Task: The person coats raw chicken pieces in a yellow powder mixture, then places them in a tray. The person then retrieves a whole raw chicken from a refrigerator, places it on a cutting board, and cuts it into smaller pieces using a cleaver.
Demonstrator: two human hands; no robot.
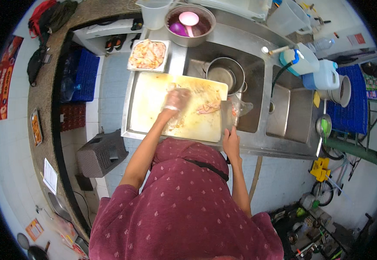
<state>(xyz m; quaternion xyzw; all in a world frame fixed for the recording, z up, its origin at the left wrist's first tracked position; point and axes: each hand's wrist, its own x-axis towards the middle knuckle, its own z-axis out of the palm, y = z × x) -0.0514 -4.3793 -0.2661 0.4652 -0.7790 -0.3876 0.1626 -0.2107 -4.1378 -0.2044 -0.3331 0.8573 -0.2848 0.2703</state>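
Note:
My right hand (231, 139) grips the handle of a cleaver (226, 114), its broad blade upright at the right edge of a stained white cutting board (146, 104). Over the middle of the board is my left hand (177, 98), in a clear plastic glove and blurred by motion; whether its fingers hold anything is hidden. A piece of raw meat, apparently chicken (209, 107), lies between the hand and the blade. Wet scraps are smeared around it. Beyond the board's far left corner, a metal tray (166, 61) is heaped with raw chicken pieces (148, 54).
A metal pot (225, 76) sits in the near sink basin (253, 107), beside a clear plastic bag (242, 107). Behind stands a large bowl (190, 39) of dark liquid with pink and purple scoops. A blue-capped jug (321, 75) and a black hose (281, 74) are right.

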